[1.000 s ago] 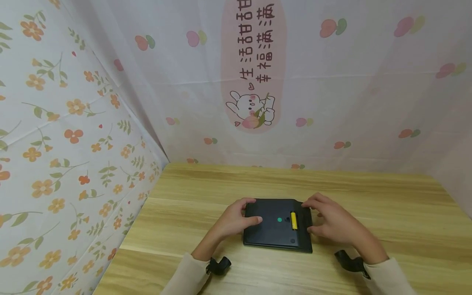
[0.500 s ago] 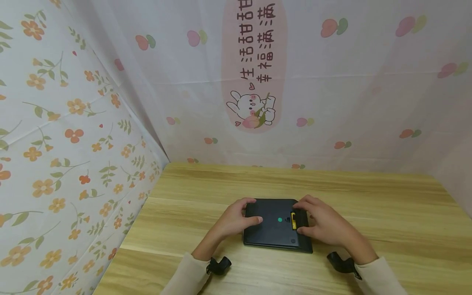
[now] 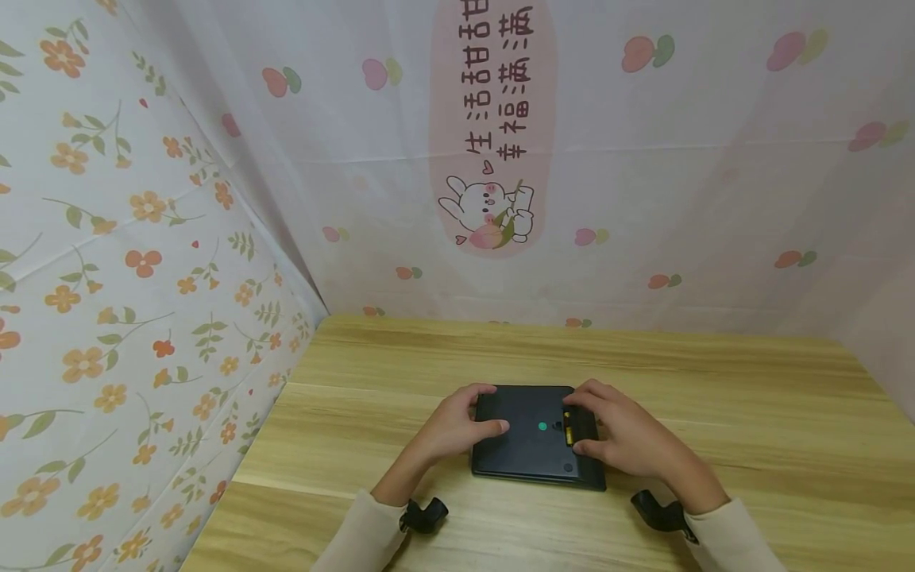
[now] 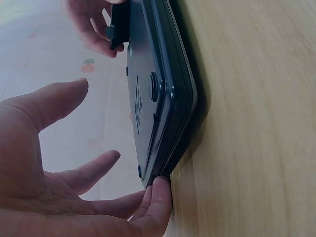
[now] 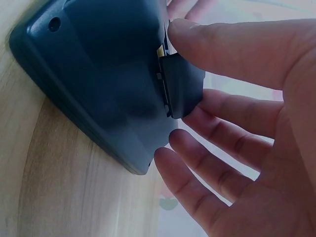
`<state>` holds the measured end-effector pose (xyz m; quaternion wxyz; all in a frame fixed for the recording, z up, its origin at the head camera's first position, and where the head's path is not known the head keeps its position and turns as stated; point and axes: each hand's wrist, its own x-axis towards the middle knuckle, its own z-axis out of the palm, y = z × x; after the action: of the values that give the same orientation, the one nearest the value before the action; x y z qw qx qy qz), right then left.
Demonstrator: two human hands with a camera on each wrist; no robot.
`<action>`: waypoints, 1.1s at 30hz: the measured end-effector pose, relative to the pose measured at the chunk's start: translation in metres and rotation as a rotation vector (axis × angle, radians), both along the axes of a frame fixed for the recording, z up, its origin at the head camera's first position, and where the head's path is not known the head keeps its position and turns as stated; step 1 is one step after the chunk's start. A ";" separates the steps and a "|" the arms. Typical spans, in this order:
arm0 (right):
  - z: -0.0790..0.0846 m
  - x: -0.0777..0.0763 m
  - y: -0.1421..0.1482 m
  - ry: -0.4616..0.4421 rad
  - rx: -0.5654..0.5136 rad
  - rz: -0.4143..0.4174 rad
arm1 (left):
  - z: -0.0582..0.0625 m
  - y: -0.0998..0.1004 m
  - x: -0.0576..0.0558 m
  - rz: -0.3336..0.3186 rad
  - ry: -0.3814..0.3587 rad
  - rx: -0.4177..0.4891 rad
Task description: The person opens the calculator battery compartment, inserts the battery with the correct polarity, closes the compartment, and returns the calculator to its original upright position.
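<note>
A black calculator-like device [image 3: 518,449] lies on the table with its back up, a round green sticker [image 3: 542,427] near its middle. A yellow battery [image 3: 569,436] shows in its open compartment, partly hidden. Between thumb and fingertips, my right hand [image 3: 632,433] pinches the small black battery cover [image 5: 182,81], which stands on edge at the compartment in both wrist views. My left hand [image 3: 457,429] is at the device's left end. Its lower fingers touch the edge in the left wrist view, while the thumb [image 4: 61,101] stays apart from the back.
The wood-grain table [image 3: 372,373] runs back to a printed white curtain [image 3: 679,199]. Another floral curtain [image 3: 143,278] hangs along the left side. A black curved mount [image 3: 425,516] sits on the left wrist, and a similar one [image 3: 659,511] on the right.
My right hand has moved left from the device's right edge to the compartment, bringing the cover over part of the battery. The left hand and the device stay in place.
</note>
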<state>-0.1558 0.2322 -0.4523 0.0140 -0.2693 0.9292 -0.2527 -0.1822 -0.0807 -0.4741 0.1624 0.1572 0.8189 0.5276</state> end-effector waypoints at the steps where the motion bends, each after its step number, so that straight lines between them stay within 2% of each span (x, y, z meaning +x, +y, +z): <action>1: 0.000 0.000 0.000 -0.001 0.000 0.000 | 0.000 0.000 0.000 0.000 0.000 0.000; 17: 0.000 -0.001 0.002 -0.037 -0.012 0.014 | 0.000 0.001 0.001 0.001 -0.001 0.001; 30: -0.005 -0.002 0.004 -0.031 -0.052 0.026 | -0.001 0.001 0.000 -0.002 -0.005 0.013; 33: -0.007 -0.004 0.004 -0.038 -0.068 0.034 | 0.000 0.000 0.000 -0.002 0.013 -0.006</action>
<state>-0.1593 0.2366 -0.4596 0.0267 -0.2806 0.9149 -0.2890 -0.1819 -0.0809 -0.4740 0.1582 0.1611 0.8212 0.5240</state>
